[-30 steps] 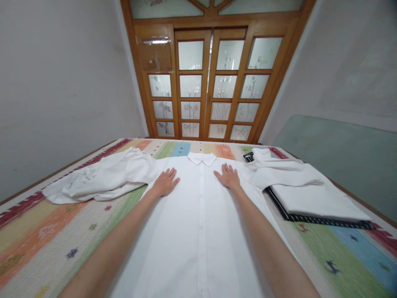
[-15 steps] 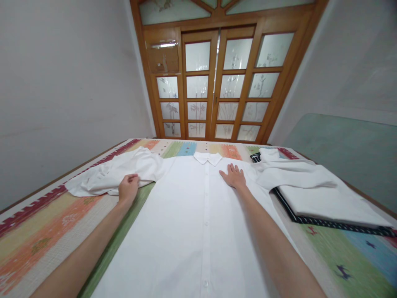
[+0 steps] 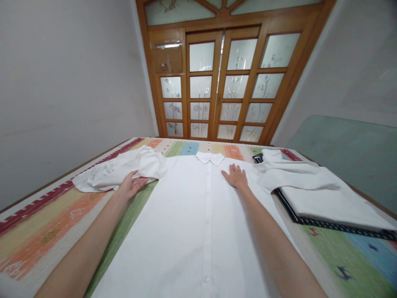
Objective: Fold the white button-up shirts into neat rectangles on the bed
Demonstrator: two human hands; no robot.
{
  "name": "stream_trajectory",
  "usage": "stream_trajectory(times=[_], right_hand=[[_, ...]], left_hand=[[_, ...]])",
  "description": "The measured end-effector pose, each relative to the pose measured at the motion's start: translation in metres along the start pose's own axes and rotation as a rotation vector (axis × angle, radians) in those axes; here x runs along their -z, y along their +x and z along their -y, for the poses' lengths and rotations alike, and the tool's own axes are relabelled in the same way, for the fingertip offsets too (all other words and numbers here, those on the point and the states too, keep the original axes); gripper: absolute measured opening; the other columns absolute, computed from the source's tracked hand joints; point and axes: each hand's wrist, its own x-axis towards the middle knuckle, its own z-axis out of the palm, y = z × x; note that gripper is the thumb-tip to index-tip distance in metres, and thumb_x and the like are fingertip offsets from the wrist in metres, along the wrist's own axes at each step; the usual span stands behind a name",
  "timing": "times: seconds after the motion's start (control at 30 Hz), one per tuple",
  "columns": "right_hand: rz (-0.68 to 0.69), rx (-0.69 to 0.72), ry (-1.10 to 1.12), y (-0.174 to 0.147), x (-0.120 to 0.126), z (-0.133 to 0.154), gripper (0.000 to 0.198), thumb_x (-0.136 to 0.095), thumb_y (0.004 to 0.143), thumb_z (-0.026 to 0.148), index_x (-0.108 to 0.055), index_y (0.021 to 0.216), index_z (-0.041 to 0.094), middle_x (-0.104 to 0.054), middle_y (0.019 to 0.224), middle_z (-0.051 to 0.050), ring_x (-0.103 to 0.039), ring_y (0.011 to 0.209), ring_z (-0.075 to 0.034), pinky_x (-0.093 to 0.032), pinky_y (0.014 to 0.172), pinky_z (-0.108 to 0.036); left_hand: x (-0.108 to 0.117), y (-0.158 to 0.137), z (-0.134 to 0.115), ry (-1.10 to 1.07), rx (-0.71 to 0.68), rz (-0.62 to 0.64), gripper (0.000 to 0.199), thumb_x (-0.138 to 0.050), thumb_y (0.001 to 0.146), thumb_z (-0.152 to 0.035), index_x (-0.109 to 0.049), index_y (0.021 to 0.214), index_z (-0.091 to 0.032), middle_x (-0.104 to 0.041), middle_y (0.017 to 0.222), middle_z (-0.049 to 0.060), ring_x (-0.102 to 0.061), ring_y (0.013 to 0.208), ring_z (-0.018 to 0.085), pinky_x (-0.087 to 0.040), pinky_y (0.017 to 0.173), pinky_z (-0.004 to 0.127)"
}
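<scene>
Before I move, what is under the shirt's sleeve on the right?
The sleeve lies partly over folded white cloth, with black patterned cloth beneath that. Whatever the sleeve covers is hidden.

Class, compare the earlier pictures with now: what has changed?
The left hand moved outward from the front of the white shirt to the sleeve on that side, curled, then opened. The right hand stayed flat on the shirt; the folded cloths stayed put.
</scene>
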Motion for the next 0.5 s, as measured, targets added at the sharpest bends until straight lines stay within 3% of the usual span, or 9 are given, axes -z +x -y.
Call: stream_trajectory(times=[0.13, 0.3, 0.4, 0.5], right_hand=[[0.0, 0.0, 0.002, 0.002, -0.002, -0.001, 0.079, -0.015, 0.095, 0.059, -0.015, 0.155, 0.009, -0.005, 0.163, -0.009, -0.004, 0.149, -0.027, -0.005, 0.118, -0.046], [0.001, 0.003, 0.0, 0.001, 0.0, -0.001, 0.079, -0.015, 0.095, 0.058, -0.014, 0.155, 0.008, -0.006, 0.163, -0.01, -0.005, 0.149, -0.028, -0.006, 0.118, -0.046], [0.003, 0.002, 0.0, 0.001, 0.0, 0.0, 0.078, -0.015, 0.095, 0.058, -0.015, 0.155, 0.008, -0.006, 0.163, -0.01, -0.004, 0.149, -0.028, -0.006, 0.118, -0.046], [0.009, -0.004, 0.004, 0.001, 0.0, 0.0, 0.078, -0.016, 0.095, 0.059, -0.015, 0.155, 0.009, -0.005, 0.163, -0.009, -0.004, 0.149, -0.027, -0.005, 0.118, -0.046]], left_hand=[[-0.007, -0.004, 0.002, -0.116, -0.007, 0.051, 0.015, -0.054, 0.088, -0.023, -0.061, 0.094, -0.01, -0.062, 0.073, 0.007, -0.061, 0.055, 0.01, -0.051, 0.049, 0.015], [-0.026, -0.006, 0.003, -0.07, -0.099, 0.078, 0.009, -0.058, 0.086, -0.019, -0.06, 0.091, -0.012, -0.062, 0.071, 0.003, -0.056, 0.054, 0.008, -0.048, 0.047, 0.014], [-0.042, -0.005, 0.006, -0.063, -0.289, 0.031, 0.033, -0.063, 0.081, -0.012, -0.056, 0.113, -0.014, -0.067, 0.094, 0.005, -0.065, 0.076, 0.011, -0.055, 0.064, 0.018], [-0.053, -0.002, 0.014, 0.063, -0.397, -0.053, 0.064, -0.066, 0.079, -0.015, -0.038, 0.136, -0.02, -0.062, 0.123, 0.008, -0.064, 0.104, 0.017, -0.056, 0.084, 0.027]])
